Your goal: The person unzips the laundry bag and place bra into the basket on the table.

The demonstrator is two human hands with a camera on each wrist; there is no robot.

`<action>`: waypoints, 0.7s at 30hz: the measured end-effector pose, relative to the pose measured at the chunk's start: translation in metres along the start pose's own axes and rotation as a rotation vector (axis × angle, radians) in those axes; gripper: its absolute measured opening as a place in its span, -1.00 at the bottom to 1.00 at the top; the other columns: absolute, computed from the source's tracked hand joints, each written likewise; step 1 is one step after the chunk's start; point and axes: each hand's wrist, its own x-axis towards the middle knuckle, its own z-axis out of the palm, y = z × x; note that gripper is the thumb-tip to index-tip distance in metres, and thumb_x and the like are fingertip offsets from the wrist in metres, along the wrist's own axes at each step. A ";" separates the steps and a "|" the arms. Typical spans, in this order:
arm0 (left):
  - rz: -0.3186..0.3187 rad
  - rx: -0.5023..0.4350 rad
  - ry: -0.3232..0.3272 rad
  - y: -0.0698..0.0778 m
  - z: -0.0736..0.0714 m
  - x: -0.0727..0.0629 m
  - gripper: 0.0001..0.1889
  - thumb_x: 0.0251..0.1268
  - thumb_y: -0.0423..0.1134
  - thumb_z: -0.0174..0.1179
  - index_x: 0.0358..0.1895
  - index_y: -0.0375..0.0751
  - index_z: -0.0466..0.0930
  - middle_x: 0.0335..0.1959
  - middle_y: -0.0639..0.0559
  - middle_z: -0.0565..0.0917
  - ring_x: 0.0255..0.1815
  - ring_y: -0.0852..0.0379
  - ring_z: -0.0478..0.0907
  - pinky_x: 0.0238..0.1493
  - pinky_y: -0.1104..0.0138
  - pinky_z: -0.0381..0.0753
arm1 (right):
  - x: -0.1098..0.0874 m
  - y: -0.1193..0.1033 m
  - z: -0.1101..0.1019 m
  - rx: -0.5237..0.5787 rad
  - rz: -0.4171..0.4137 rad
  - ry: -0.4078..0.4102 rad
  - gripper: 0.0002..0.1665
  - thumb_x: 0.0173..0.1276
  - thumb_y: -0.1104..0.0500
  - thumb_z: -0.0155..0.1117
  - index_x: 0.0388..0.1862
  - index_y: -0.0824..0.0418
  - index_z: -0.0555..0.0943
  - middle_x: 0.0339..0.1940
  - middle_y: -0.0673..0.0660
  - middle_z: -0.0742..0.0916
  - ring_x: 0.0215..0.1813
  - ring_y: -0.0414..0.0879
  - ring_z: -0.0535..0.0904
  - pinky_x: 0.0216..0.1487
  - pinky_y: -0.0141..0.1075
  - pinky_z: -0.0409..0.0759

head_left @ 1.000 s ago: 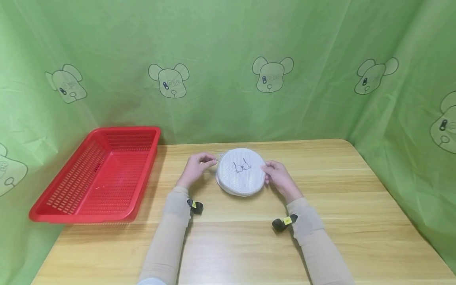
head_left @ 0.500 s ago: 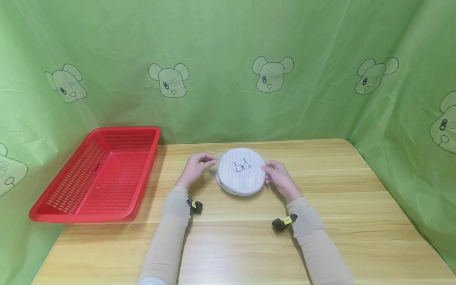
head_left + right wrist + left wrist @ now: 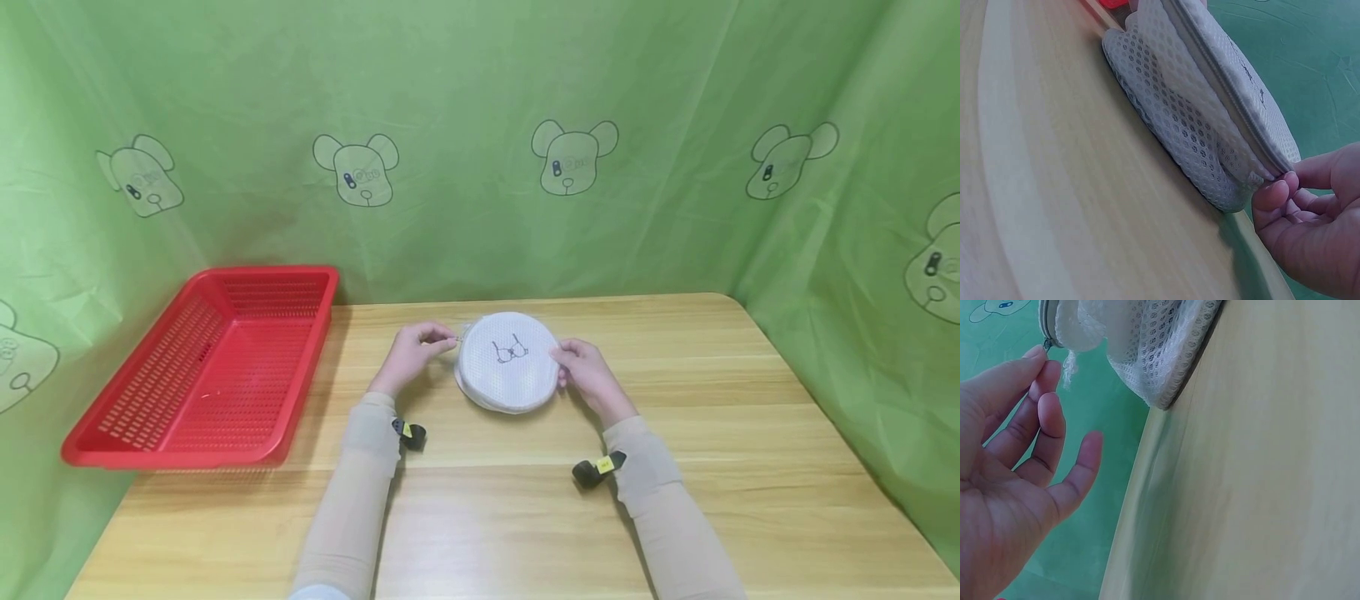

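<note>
A round white mesh laundry bag [image 3: 510, 379] rests on the wooden table, a small bra drawing on its lid. My left hand [image 3: 411, 354] is at the bag's left edge. In the left wrist view its thumb and index finger pinch the small zipper pull [image 3: 1046, 346], the other fingers loosely spread. On the opposite side my right hand [image 3: 588, 375] grips the bag's rim between thumb and fingers. The right wrist view shows the zipper [image 3: 1235, 94] running along the lid's edge to that grip. The bag's soft mesh side [image 3: 1172, 119] sags beneath the lid.
A red perforated plastic basket [image 3: 240, 383] stands on the left of the table [image 3: 750, 467]. Green sheeting [image 3: 465, 225] printed with bear heads hangs behind and on both sides. Each sleeve carries a black wrist device with a yellow label.
</note>
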 end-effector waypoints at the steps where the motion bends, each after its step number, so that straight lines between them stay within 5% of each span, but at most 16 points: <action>1: 0.001 -0.001 -0.001 0.000 0.000 0.000 -0.84 0.24 -0.16 0.31 -0.17 -0.10 0.70 -0.16 -0.01 0.73 -0.09 0.07 0.58 0.05 0.19 0.52 | 0.000 0.000 0.000 0.000 0.001 0.001 -0.71 0.49 0.25 0.01 0.05 0.46 0.38 -0.50 -0.04 0.50 -0.55 -0.30 0.39 -0.52 -0.44 0.49; 21: -0.002 0.005 -0.030 0.002 -0.003 -0.002 -0.83 0.22 -0.16 0.32 -0.17 -0.11 0.71 -0.16 -0.02 0.74 -0.11 0.09 0.58 0.01 0.25 0.52 | -0.001 -0.001 0.001 0.024 0.008 0.017 -0.70 0.49 0.26 0.00 0.07 0.45 0.37 -0.48 -0.05 0.51 -0.55 -0.30 0.39 -0.50 -0.47 0.47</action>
